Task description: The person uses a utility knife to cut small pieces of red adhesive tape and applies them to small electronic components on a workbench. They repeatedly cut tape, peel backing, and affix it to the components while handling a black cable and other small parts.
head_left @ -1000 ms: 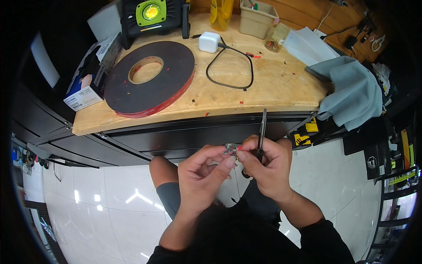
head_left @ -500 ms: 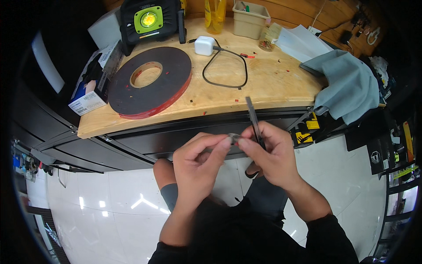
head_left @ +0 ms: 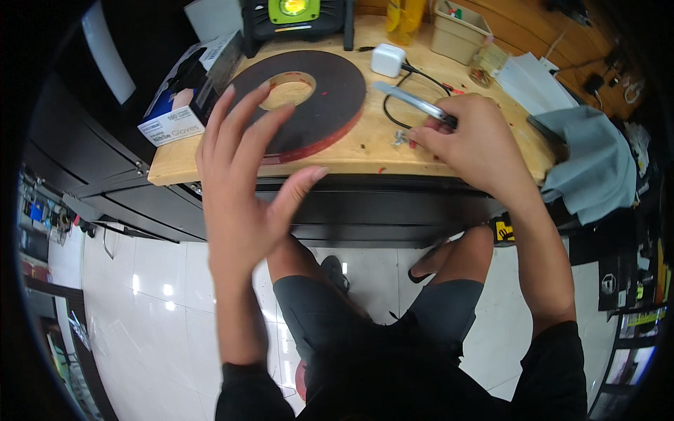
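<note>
My left hand point(head_left: 242, 165) is open with spread fingers, its fingertips over a big roll of dark grey tape point(head_left: 337, 88) with a red edge. The roll lies flat on the wooden worktop around a cardboard core. My right hand point(head_left: 474, 137) is closed on a slim grey cutter knife point(head_left: 421, 104), whose flat end points up and left above a looped black cable. Just below those fingertips, near the worktop's front edge, is a small clear-and-silvery piece point(head_left: 400, 137) with a bit of red beside it. Whether the fingers still touch that piece, I cannot tell.
A glove box point(head_left: 175, 126) stands left of the roll, with a work light point(head_left: 295, 17) behind. Farther right are a white charger block point(head_left: 387, 60), a yellow bottle point(head_left: 404, 21), a beige bin point(head_left: 458, 35) and a grey-blue cloth point(head_left: 593, 161) hanging over the edge.
Both hands have moved up from in front of the drawers to the worktop. My left hand has let go of the small clear piece and spread open; the knife has tilted left.
</note>
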`<state>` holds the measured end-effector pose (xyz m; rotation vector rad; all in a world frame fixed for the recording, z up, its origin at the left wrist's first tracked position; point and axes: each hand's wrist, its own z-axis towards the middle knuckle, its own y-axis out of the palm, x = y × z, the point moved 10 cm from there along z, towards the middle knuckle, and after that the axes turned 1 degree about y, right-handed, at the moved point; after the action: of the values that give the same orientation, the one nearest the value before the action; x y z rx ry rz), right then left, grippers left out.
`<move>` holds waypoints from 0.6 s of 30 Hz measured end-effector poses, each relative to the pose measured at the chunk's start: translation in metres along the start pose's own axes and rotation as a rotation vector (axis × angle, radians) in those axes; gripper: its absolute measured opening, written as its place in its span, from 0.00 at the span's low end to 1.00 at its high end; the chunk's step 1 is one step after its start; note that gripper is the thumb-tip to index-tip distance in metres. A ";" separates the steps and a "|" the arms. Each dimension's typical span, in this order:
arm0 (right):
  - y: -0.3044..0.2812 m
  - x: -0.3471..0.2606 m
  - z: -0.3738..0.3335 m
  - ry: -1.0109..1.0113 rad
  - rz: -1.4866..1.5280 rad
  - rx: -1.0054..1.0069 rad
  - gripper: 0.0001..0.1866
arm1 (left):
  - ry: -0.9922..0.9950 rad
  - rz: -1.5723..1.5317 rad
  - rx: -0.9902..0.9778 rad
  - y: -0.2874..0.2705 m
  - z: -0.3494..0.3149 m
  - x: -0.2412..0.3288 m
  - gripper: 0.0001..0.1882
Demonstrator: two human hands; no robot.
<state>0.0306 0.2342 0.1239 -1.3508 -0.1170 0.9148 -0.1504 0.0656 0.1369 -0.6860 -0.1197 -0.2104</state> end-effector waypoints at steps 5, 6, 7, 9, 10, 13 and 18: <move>-0.014 -0.030 -0.008 -0.086 0.226 0.032 0.15 | 0.108 -0.008 -0.336 0.038 0.013 -0.046 0.48; -0.014 -0.039 -0.015 -0.150 0.320 0.051 0.15 | 0.116 -0.038 -0.350 0.040 0.012 -0.051 0.48; -0.006 -0.054 -0.021 -0.289 0.160 -0.033 0.24 | 0.122 -0.065 -0.365 0.038 0.012 -0.057 0.48; 0.004 -0.065 -0.036 -0.536 -0.016 -0.010 0.28 | 0.150 -0.157 -0.370 0.038 0.013 -0.065 0.48; 0.011 -0.070 -0.046 -0.655 -0.106 0.000 0.31 | 0.194 -0.173 -0.359 0.042 0.014 -0.065 0.48; 0.026 -0.084 -0.058 -0.784 -0.118 0.065 0.32 | 0.279 -0.151 -0.338 0.040 0.009 -0.065 0.47; 0.040 -0.087 -0.061 -0.876 -0.098 0.160 0.30 | 0.250 -0.190 -0.363 0.039 0.006 -0.069 0.47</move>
<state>-0.0126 0.1301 0.1098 -0.7126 -0.7555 1.3456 -0.2090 0.1095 0.1057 -1.0036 0.0966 -0.5067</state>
